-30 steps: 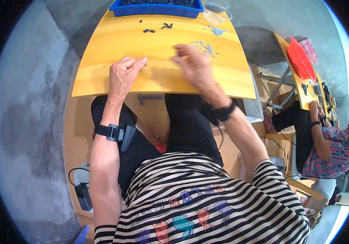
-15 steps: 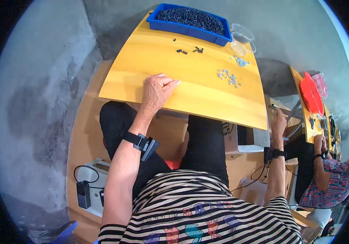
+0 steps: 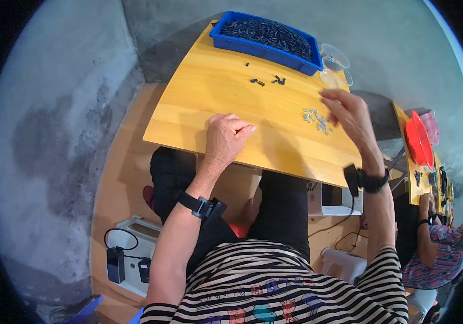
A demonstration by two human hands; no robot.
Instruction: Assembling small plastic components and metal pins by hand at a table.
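My left hand (image 3: 225, 137) rests closed on the near left part of the yellow table (image 3: 199, 102), fingers curled and thumb against them. Whatever it may hold is hidden. Over the table's right side hovers my right hand (image 3: 351, 114), slightly blurred, its bent fingers apart and no object visible in them. Just beside and below its fingertips lies a scatter of small pale metal-looking pieces (image 3: 317, 120). Farther back are a few small black parts (image 3: 279, 80), with another little group of black parts (image 3: 257, 82) to their left.
A blue tray (image 3: 266, 51) heaped with black parts stands at the far edge. Clear plastic tubs (image 3: 336, 65) sit at its right. A co-worker in a patterned shirt (image 3: 436, 259) works at another table with a red basin (image 3: 419, 140). A white stool (image 3: 129, 270) stands lower left.
My right hand has risen from below the table's right edge to above the pale pieces, now covering the farther pile. My left hand stays closed on the table; the whole view has shifted slightly.
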